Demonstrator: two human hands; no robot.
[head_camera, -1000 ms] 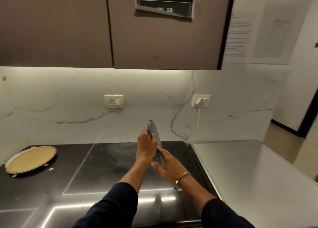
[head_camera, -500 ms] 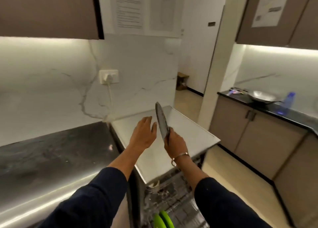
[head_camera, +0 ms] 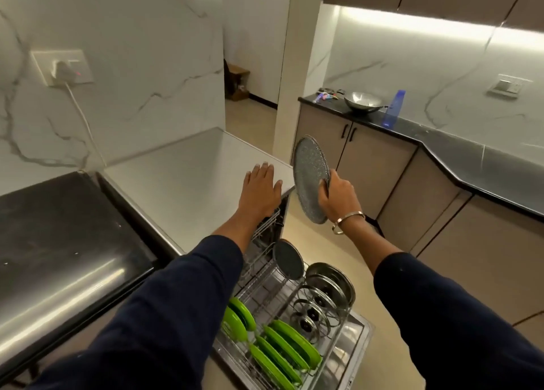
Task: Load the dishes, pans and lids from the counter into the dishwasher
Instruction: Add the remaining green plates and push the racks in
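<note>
Right hand pinches the speckled plate edge-on (ready for the rack slots); left hand, fingers straight, braces flat on the desk.

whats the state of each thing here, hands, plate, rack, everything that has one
left hand: open, flat on the steel counter
right hand: grips the grey plate, held on edge in the air
dishwasher rack: pulled out, part loaded
dark plate: upright in the rack
steel lids: on edge in the rack
green plates: on edge in the rack
plug: in the socket, red light on
wok: upright on the far counter
blue bottle: upright beside the wok
</note>
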